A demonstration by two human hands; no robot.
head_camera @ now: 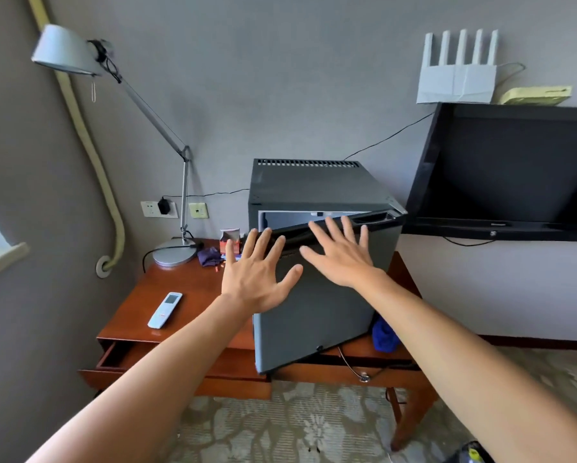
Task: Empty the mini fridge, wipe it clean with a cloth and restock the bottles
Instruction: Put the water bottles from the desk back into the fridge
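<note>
Both hands splayed, grasping nothing: left hand (258, 279), right hand (342, 253). Mini fridge door (324, 305) ajar just beyond fingertips, on desk (180, 295). Blue cloth (385, 333) below right wrist. Risk: door swings shut, pinching fingertips at top edge; no bottles visible.

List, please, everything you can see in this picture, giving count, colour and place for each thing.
mini fridge: one, dark grey, on the desk, door ajar
desk: one, reddish wood, against the wall, left drawer pulled out
desk lamp: one, silver, back left of the desk
remote: one, white, on the desk's left part
cloth: one, blue, on the desk right of the fridge
purple item: one, beside the lamp base
television: one, black, on the wall at right
router: one, white, above the television
hands: left hand and right hand, both spread open in front of the door
</note>
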